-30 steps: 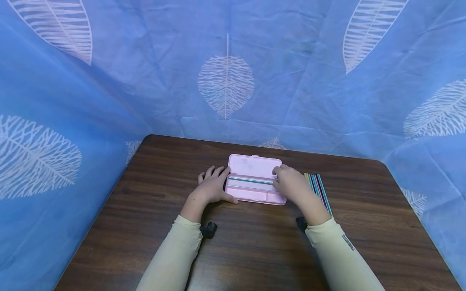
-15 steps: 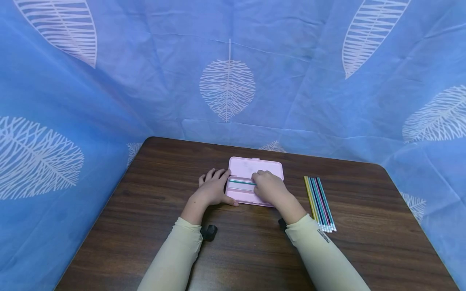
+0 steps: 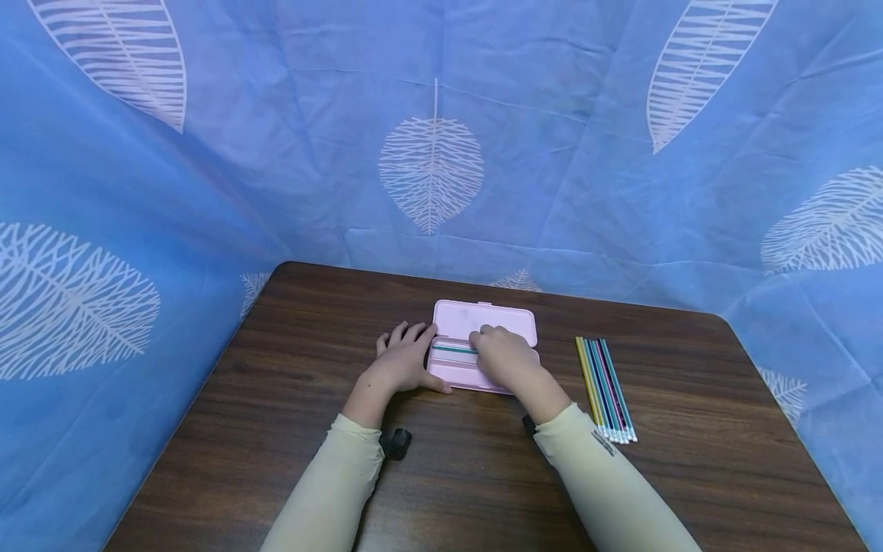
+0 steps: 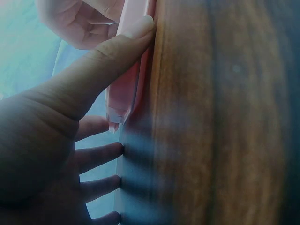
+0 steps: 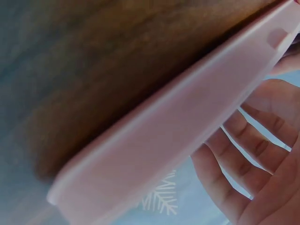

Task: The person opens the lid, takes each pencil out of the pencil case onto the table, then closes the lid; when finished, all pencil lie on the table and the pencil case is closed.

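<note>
A pink pencil case (image 3: 464, 376) lies on the table with its lid (image 3: 483, 316) folded back. A teal pencil (image 3: 451, 349) lies lengthwise in its back compartment, its right part hidden. My left hand (image 3: 402, 363) rests at the case's left end. Its thumb (image 4: 140, 28) presses the front edge and the index finger touches the back corner, while the other fingers spread straight over the table. My right hand (image 3: 509, 359) reaches over the case's middle; its fingers (image 5: 243, 166) bend down behind the front wall. Their tips are hidden, so a hold on the pencil cannot be made out.
Several yellow, teal, dark and pink pencils (image 3: 607, 391) lie side by side right of the case, with white erasers toward me. The brown wooden table (image 3: 469, 475) meets a blue leaf-patterned cloth (image 3: 538, 192) at the back and sides.
My right hand has moved left from the case's right end to its middle, uncovering the pencils on the table. My left hand stays at the case's left end.
</note>
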Tool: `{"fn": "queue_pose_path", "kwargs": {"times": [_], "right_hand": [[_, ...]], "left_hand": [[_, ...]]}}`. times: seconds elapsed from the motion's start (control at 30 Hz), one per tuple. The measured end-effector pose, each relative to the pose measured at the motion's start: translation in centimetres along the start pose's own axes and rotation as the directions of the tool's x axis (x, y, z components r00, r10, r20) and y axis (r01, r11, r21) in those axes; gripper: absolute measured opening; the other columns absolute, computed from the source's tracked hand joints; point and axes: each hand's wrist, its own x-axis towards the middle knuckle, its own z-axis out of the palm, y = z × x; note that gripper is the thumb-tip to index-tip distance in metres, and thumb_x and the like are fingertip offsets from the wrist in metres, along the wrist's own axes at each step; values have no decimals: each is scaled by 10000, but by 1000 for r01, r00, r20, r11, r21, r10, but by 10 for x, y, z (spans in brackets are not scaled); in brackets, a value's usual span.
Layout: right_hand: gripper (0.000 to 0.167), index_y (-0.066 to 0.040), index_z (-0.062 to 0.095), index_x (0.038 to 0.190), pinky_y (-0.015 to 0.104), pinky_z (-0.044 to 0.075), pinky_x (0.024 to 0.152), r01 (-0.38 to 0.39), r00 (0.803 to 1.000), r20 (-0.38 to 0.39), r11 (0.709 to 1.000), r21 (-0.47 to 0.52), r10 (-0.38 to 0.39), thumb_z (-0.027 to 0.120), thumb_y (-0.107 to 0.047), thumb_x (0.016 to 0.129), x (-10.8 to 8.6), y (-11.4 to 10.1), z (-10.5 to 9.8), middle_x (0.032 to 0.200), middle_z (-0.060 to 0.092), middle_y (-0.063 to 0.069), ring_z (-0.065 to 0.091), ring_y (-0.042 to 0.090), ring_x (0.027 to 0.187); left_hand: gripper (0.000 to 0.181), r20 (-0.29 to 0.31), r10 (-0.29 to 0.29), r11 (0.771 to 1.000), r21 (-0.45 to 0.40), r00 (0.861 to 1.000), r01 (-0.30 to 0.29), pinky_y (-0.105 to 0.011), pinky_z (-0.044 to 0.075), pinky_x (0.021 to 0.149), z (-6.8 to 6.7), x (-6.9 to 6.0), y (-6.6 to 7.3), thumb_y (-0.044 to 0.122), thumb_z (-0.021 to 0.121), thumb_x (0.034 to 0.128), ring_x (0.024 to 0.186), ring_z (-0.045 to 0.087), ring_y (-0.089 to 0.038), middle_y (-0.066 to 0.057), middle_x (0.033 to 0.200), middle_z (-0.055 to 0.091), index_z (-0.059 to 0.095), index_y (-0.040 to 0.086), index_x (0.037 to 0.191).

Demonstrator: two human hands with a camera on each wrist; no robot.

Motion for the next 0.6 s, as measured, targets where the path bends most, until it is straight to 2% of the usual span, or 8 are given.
{"fn": "queue_pose_path", "kwargs": {"times": [0.2,0.43,0.6], "right_hand": [[192,-95,801,1164,470,624,822,21,1000,-16,998,-59,-22,685,-91,1011,4,-2,2,1039,747,104,712,278,912],[164,-115,829,1084,480,629,785,17,998,-55,997,-73,-21,677,-114,1024,6,-4,6,963,748,80,709,272,872],[167,-99,831,1042,478,629,750,44,995,-80,994,-99,-52,664,-101,1036,5,-5,8,931,745,79,700,273,839]], "left_hand": [[1209,-1,0,1000,-3,1000,0,-712,170,1295,-1,0,1,643,903,766,1666,176,-425,-110,1769,305,292,202,1711],[1211,7,-1,1000,4,1000,1,-710,168,1298,-2,1,1,645,895,775,1669,169,-423,-110,1773,297,278,198,1715],[1216,13,-5,1000,5,1000,5,-710,168,1296,0,0,1,648,896,773,1668,170,-422,-107,1772,298,274,200,1716]]}}
